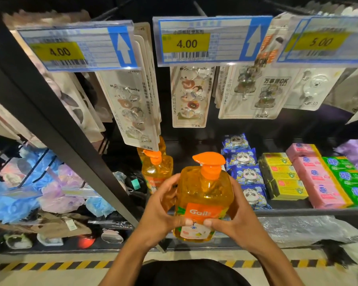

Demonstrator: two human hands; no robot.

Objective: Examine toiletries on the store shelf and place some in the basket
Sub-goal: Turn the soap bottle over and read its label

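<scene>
An orange pump bottle [204, 195] of clear yellow liquid, with an orange label, is held upright in front of the shelf. My left hand [163, 209] grips its left side and my right hand [234, 215] grips its right side. Both thumbs press on the front label. A second pump bottle [156, 172] of the same kind stands on the shelf [298, 211] behind, left of the held one. No basket is in view.
Blue panda packets [244, 172], yellow boxes [281, 176], pink boxes [316, 178] and green boxes [347, 178] fill the shelf to the right. Hook cards [189, 96] hang above under price tags [186, 43]. Bath sponges [29, 182] lie left of a black post [74, 145].
</scene>
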